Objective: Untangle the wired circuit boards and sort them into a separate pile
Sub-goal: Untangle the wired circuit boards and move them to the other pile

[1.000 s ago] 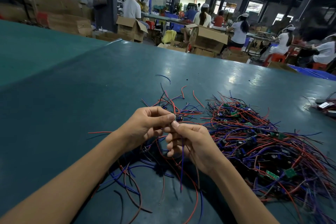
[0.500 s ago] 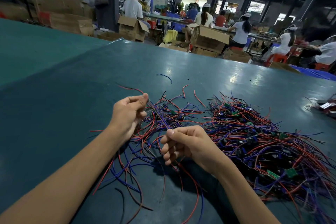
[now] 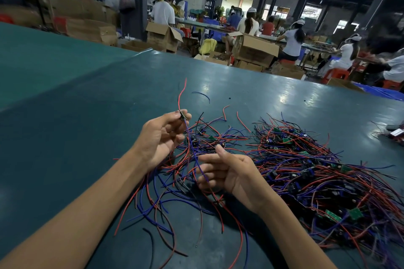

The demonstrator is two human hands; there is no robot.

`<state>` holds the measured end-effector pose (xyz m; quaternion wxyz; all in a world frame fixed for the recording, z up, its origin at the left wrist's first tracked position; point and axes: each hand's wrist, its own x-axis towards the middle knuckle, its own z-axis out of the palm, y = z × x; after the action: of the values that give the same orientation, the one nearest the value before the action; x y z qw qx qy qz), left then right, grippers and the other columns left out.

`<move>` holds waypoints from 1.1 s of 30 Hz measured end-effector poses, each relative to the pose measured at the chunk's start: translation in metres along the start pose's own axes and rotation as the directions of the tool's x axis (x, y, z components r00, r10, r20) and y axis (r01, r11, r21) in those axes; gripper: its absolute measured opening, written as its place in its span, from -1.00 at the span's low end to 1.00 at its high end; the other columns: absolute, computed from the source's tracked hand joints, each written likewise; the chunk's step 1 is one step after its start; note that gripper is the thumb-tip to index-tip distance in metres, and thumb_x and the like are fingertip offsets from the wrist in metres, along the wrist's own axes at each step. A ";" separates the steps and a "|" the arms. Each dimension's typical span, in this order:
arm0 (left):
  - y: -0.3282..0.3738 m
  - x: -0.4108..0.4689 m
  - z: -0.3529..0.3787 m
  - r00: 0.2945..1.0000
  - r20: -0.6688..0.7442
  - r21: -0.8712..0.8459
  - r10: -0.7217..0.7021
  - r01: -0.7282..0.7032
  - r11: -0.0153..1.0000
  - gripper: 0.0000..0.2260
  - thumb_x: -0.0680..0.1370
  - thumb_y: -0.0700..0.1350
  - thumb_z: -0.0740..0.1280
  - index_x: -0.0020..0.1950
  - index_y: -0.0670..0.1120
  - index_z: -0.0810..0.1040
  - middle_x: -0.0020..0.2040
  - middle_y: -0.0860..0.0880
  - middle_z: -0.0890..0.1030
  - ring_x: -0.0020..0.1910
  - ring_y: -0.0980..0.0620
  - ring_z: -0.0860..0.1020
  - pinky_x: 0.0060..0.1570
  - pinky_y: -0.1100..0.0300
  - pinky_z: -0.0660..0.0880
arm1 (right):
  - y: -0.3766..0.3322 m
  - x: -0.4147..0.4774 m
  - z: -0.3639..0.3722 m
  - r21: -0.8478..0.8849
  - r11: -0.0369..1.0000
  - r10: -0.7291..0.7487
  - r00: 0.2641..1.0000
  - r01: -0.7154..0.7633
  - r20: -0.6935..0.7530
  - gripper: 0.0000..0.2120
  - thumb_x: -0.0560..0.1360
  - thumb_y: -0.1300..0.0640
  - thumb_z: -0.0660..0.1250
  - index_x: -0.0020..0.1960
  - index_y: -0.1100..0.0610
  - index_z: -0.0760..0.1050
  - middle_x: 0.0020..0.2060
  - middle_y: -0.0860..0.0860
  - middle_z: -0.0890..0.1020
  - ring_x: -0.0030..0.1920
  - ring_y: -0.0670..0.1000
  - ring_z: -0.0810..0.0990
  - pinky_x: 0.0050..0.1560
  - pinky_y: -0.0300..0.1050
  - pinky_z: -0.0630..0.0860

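Left hand (image 3: 160,137) pinches small dark circuit board (image 3: 182,116) trailing red, blue wires (image 3: 179,96).

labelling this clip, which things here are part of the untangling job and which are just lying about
In the job: circuit board pinched in the left hand; big tangled pile; smaller pile beside it.
Lying about: stray blue wire on the table; cardboard boxes behind; small items at the right edge.

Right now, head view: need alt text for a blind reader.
The left hand pinches a small circuit board above a green table, its red wire rising, its blue wire hanging by the loosely curled right hand. A big tangle of wired boards lies to the right.
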<state>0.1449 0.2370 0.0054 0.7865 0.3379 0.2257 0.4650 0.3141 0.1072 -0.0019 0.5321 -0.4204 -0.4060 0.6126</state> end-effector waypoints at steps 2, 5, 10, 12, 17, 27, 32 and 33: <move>0.000 -0.002 0.003 0.997 0.067 -0.004 -0.044 0.044 0.999 -0.77 0.43 -0.14 0.36 0.03 -0.14 0.71 0.03 -0.09 0.72 -0.17 0.10 0.65 -0.38 0.30 0.47 | 0.001 0.001 -0.002 0.015 1.000 -0.011 1.000 0.011 -0.005 -0.57 0.56 -0.03 0.36 0.11 0.36 0.64 -0.08 0.27 0.68 -0.18 0.16 0.68 -0.06 0.08 0.66; -0.001 -0.006 0.005 0.984 0.153 0.008 -0.091 0.091 0.996 -0.75 0.45 -0.14 0.32 0.02 -0.11 0.76 0.04 -0.06 0.72 -0.17 0.13 0.66 -0.33 0.33 0.46 | 0.003 0.002 -0.002 0.030 0.999 -0.013 1.000 0.014 -0.025 -0.64 0.56 0.07 0.32 0.15 0.36 0.62 -0.01 0.28 0.68 -0.17 0.14 0.68 -0.01 0.09 0.64; -0.003 -0.010 0.008 0.953 0.258 0.020 -0.162 0.162 0.987 -0.70 0.47 -0.16 0.27 0.08 -0.10 0.75 0.03 -0.03 0.71 -0.17 0.14 0.64 -0.11 0.25 0.38 | 0.005 0.003 -0.003 0.059 0.998 -0.008 1.000 0.009 -0.012 -0.67 0.54 0.15 0.31 0.18 0.36 0.60 -0.02 0.30 0.67 -0.16 0.15 0.69 -0.05 0.06 0.67; -0.004 -0.012 0.010 0.949 0.266 0.022 -0.169 0.169 0.985 -0.70 0.46 -0.18 0.27 0.07 -0.11 0.75 0.03 -0.05 0.71 -0.18 0.13 0.64 -0.17 0.27 0.43 | 0.005 0.003 -0.003 0.064 0.998 -0.007 1.000 0.008 -0.015 -0.67 0.54 0.16 0.31 0.17 0.37 0.60 -0.03 0.30 0.67 -0.17 0.15 0.70 -0.09 0.01 0.67; -0.005 -0.015 0.012 0.953 0.245 0.023 -0.178 0.178 0.984 -0.71 0.44 -0.19 0.27 0.01 -0.12 0.76 0.03 -0.09 0.72 -0.19 0.10 0.66 -0.24 0.30 0.49 | 0.005 0.002 -0.003 0.049 0.999 -0.008 1.000 0.009 -0.021 -0.66 0.53 0.17 0.31 0.17 0.39 0.61 -0.01 0.31 0.67 -0.15 0.16 0.70 -0.10 -0.04 0.66; -0.008 -0.015 0.010 0.950 0.280 0.077 -0.140 0.123 0.989 -0.79 0.45 -0.20 0.39 0.04 -0.11 0.74 0.10 -0.12 0.70 -0.10 0.06 0.67 -0.13 0.23 0.52 | 0.004 0.001 -0.003 0.035 0.999 -0.020 1.000 0.019 0.013 -0.67 0.52 0.05 0.38 0.12 0.28 0.68 0.01 0.28 0.69 -0.12 0.15 0.70 -0.02 -0.01 0.65; -0.012 -0.015 0.014 0.955 0.273 0.087 -0.117 0.097 0.991 -0.59 0.10 -0.08 0.75 -0.16 -0.07 0.68 -0.18 -0.07 0.67 -0.25 0.06 0.66 -0.33 0.28 0.51 | 0.004 0.002 -0.004 0.052 0.998 -0.027 0.999 0.026 0.031 -0.63 0.52 0.03 0.37 0.14 0.31 0.65 0.03 0.32 0.68 -0.11 0.19 0.71 0.04 0.05 0.66; -0.013 -0.015 0.014 0.954 0.277 0.081 -0.112 0.093 0.992 -0.58 0.05 -0.06 0.77 -0.22 -0.06 0.69 -0.24 -0.06 0.65 -0.29 0.07 0.65 -0.35 0.28 0.52 | 0.005 0.001 -0.004 0.065 0.997 -0.035 0.998 0.033 0.042 -0.62 0.51 0.03 0.39 0.14 0.32 0.65 0.02 0.32 0.67 -0.12 0.19 0.71 0.03 0.06 0.66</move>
<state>0.1550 0.2143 0.0059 0.8219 0.4146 0.1444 0.3629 0.3167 0.1085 -0.0078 0.5469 -0.3827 -0.4045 0.6251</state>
